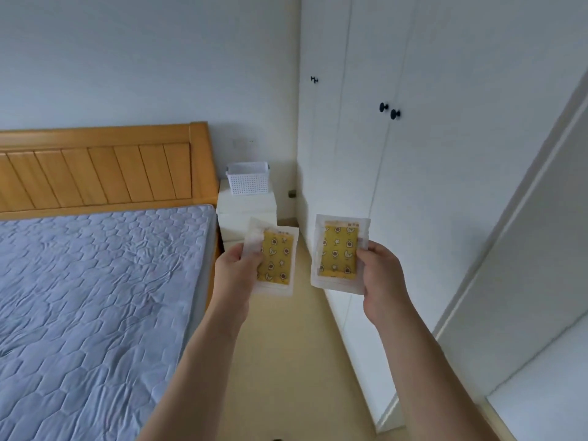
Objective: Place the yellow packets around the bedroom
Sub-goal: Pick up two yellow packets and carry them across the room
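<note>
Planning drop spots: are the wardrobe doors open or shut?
Shut. The white wardrobe doors lie flush, only thin seams between the panels, black knobs side by side, no interior visible.

Nothing you hold can be read here: the packet in your left hand [276, 261] and the packet in your right hand [339, 253] each carry a small line of print along the top edge, too blurred to make out.

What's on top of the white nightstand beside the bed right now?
A white perforated basket sits on the white nightstand, toward its back. Its contents cannot be seen from this angle. The left hand's packets cover the nightstand's lower front.
</note>
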